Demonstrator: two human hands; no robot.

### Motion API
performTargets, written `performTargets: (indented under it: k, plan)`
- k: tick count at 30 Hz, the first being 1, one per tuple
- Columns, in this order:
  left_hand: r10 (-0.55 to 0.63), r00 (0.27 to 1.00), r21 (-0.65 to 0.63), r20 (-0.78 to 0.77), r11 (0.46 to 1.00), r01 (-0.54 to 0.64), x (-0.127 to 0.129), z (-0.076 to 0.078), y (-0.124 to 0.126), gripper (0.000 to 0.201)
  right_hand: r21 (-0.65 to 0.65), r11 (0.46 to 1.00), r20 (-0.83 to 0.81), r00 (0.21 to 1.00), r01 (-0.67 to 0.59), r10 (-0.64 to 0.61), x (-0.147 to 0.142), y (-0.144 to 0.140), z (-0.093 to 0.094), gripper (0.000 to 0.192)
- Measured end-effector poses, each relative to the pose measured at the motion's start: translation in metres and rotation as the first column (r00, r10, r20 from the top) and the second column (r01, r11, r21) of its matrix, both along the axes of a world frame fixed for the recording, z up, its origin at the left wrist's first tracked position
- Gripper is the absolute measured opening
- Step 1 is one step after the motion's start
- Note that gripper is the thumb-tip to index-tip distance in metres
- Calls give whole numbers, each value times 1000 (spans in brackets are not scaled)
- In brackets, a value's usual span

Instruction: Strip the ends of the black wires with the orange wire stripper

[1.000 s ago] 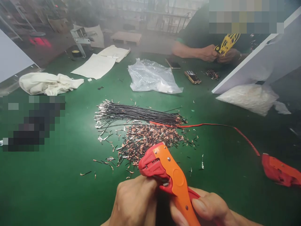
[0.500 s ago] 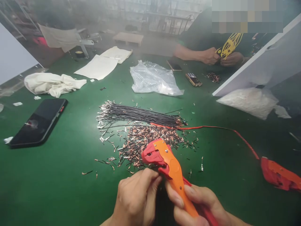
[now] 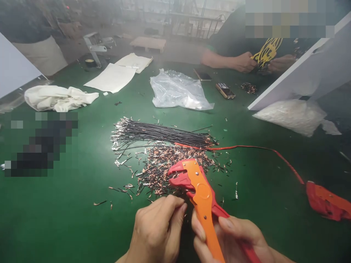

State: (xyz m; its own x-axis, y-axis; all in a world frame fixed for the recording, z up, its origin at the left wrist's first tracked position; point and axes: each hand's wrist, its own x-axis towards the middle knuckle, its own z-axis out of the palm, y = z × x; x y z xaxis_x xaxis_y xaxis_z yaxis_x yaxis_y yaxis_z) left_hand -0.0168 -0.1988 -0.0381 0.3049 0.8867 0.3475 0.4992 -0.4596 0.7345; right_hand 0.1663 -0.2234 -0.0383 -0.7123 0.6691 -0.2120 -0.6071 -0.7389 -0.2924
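Observation:
My right hand grips an orange and red wire stripper, its jaws apart and its red handle spread from the orange one. Just left of the tool, my left hand is closed in a pinch; whatever is between the fingertips is hidden or too small to make out. Beyond the stripper's head lies a heap of short wire offcuts, black with bare copper ends. Behind the heap is a bundle of black wires, with silvery terminals at the left ends and copper strands at the right.
A second wire stripper lies at right, a red strip running toward it. A clear plastic bag, papers, white cloth and white bag lie around. Across the table, a person's hands hold yellow wires.
The stripper's jaws have opened and its handles have spread apart in my right hand. My left hand stays pinched in nearly the same place. The other person's hands have moved slightly apart.

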Motion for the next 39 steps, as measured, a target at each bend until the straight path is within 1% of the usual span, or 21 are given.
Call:
performTargets:
  k: [3,6,8,9,11,13,15,17,18,19,20,21,22,24,25,26,28,30,32,35,39]
  plan:
    - [16,998,48,-53,999,-14,-4,0,2,13,86,996,143,989,7,-19,9,4,8,43]
    - [26,995,118,-96,993,-14,-8,1,6,14,185,982,275,961,-25,-27,19,7,9,49]
    - [41,994,140,-106,990,-26,-10,2,8,14,221,973,320,947,-67,-8,24,9,8,51]
    - [50,993,143,-109,989,-34,-11,3,9,14,218,973,318,948,-76,3,25,10,8,53]
    - [62,992,170,-110,984,-43,-13,5,10,14,167,982,273,961,-84,36,25,10,7,53]
    - [67,989,241,-129,970,-35,-14,7,10,15,111,991,206,977,-71,47,23,10,7,51]
    - [66,984,333,-166,943,-7,-14,7,10,14,48,997,156,987,-53,45,20,10,8,51]
    - [57,982,455,-179,890,32,-12,5,8,9,-42,998,122,991,-53,58,18,11,7,53]
    - [46,986,533,-160,845,48,-10,4,8,8,-82,995,108,992,-56,64,17,11,7,55]
    - [39,988,583,-149,811,56,-8,2,8,12,-100,993,98,992,-65,75,16,10,6,55]
    - [39,989,613,-142,788,57,-7,1,8,15,-109,992,95,992,-68,79,15,10,6,54]
    - [27,988,619,-152,782,74,-6,1,8,17,-112,992,98,992,-63,74,14,10,5,53]
    - [18,985,601,-173,794,91,-6,2,9,18,-110,992,99,993,-56,67,14,10,5,52]
    - [-13,976,507,-216,853,123,-7,4,12,14,-99,994,106,993,-36,47,14,11,7,52]
    - [-26,979,455,-203,883,118,-8,6,13,11,-82,996,109,993,-34,43,14,11,8,52]
    - [-41,983,402,-177,909,110,-9,8,14,10,-44,999,114,993,-26,30,15,12,10,53]
    - [-63,992,330,-110,939,96,-10,10,15,12,72,997,147,989,-9,-2,16,14,13,56]
    - [-96,990,297,-105,947,123,-11,10,14,15,173,985,188,981,23,-56,18,15,15,62]
    - [-107,988,303,-112,943,136,-10,9,13,16,226,973,211,974,37,-86,19,14,14,66]
    - [-82,990,315,-112,942,113,-10,7,12,17,209,977,193,977,49,-91,19,10,10,65]
    - [-52,990,316,-133,944,92,-12,7,15,24,180,983,179,982,28,-61,20,6,8,67]
